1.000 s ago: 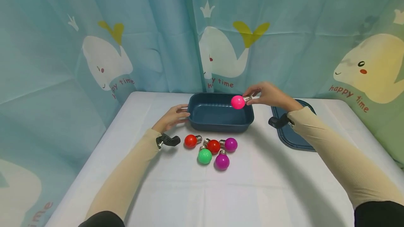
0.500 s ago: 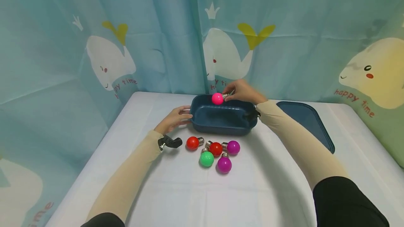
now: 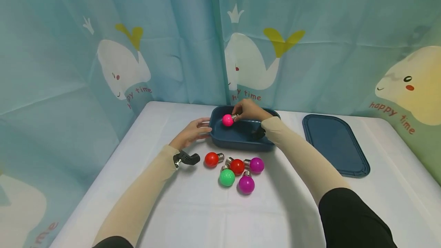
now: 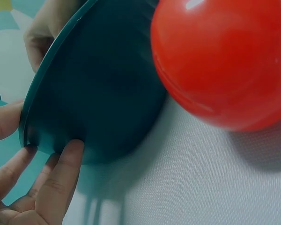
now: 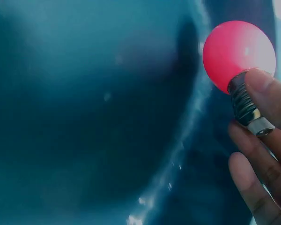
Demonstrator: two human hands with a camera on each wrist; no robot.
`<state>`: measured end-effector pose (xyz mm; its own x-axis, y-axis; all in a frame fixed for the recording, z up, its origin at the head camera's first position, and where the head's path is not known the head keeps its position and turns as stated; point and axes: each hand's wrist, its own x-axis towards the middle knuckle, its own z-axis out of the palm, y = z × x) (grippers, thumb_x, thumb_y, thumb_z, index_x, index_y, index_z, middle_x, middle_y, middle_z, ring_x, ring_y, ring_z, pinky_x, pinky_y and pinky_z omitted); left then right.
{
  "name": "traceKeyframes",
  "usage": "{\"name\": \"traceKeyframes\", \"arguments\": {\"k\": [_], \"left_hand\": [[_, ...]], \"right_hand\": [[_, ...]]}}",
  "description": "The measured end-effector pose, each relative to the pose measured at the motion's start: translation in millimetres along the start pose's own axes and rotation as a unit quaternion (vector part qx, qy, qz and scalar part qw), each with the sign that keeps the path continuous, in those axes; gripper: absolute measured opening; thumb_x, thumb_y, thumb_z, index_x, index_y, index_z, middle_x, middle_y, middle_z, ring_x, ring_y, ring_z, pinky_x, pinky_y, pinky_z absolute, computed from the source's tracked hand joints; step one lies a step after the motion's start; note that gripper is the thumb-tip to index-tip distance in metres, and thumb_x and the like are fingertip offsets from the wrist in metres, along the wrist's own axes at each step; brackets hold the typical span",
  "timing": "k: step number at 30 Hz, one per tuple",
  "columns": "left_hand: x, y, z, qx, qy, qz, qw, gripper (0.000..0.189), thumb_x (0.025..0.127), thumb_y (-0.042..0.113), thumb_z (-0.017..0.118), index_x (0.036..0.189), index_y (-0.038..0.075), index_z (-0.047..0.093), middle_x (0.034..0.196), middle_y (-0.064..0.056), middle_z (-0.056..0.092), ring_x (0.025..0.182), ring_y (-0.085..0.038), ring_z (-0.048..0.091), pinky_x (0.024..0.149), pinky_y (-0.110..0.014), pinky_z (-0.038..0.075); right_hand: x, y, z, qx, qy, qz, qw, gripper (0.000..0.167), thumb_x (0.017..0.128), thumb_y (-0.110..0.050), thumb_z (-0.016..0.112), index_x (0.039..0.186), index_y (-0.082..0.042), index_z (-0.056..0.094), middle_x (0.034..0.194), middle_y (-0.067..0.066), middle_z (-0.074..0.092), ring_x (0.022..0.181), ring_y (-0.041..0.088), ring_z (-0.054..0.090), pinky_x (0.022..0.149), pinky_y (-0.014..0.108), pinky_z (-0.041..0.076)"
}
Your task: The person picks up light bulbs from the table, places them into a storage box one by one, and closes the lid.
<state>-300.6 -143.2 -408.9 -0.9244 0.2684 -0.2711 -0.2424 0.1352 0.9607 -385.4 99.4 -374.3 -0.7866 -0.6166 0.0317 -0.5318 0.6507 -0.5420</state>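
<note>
My right hand (image 3: 249,110) pinches a pink light bulb (image 3: 227,120) by its metal screw base, low over the inside of a dark blue bin (image 3: 237,145). In the right wrist view, the pink globe (image 5: 238,54) points away from the thumb and fingers, against the bin's curved inner wall. My left hand (image 3: 191,133) rests its extended fingertips against the bin's left end; the left wrist view has them (image 4: 71,152) on the outer wall below the rim. In front of the bin lie two red bulbs (image 3: 211,159), a green bulb (image 3: 227,178) and two purple bulbs (image 3: 246,185).
A dark blue lid (image 3: 335,144) lies flat on the white tablecloth (image 3: 193,217) to the right. Behind the table hangs a blue-green curtain (image 3: 182,64) with whale prints. In the left wrist view, a red bulb (image 4: 225,61) looms close to the camera.
My right hand has carried the pink bulb leftward from the bin's right side and then down into the bin. The left hand keeps its place at the left end.
</note>
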Motion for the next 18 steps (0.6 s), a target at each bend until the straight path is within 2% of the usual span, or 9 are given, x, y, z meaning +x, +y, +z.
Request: {"name": "traceKeyframes", "arguments": {"k": [7,12,18], "left_hand": [[-0.8,-0.5,1.4,0.008,-0.004,0.006,0.9999,0.060,0.092,0.003,0.056,0.146,0.006,0.031,0.149,-0.019,0.034,0.132,-0.036,0.042,0.107,-0.046,0.042],[-2.2,-1.0,1.8,0.007,-0.006,0.007,0.9999,0.059,0.092,0.003,0.056,0.146,0.006,0.031,0.149,-0.020,0.034,0.132,-0.036,0.042,0.107,-0.047,0.041],[-4.1,-0.1,1.4,0.006,-0.010,0.011,0.9999,0.060,0.092,0.002,0.055,0.146,0.004,0.028,0.149,-0.022,0.032,0.133,-0.037,0.040,0.108,-0.048,0.041]], "right_hand": [[10.5,5,17,0.026,-0.014,-0.014,0.9995,0.017,0.072,-0.008,0.079,0.087,-0.004,0.071,0.089,0.010,0.072,0.079,0.017,0.066,0.073,0.029,0.058],[14.0,7,24,0.040,-0.025,-0.003,0.9989,0.018,0.072,-0.006,0.079,0.088,-0.003,0.070,0.090,0.012,0.072,0.080,0.017,0.066,0.075,0.029,0.058],[16.9,4,30,0.033,-0.040,0.008,0.9986,0.019,0.072,-0.005,0.079,0.089,-0.001,0.069,0.092,0.013,0.072,0.084,0.020,0.068,0.077,0.029,0.059]]}}
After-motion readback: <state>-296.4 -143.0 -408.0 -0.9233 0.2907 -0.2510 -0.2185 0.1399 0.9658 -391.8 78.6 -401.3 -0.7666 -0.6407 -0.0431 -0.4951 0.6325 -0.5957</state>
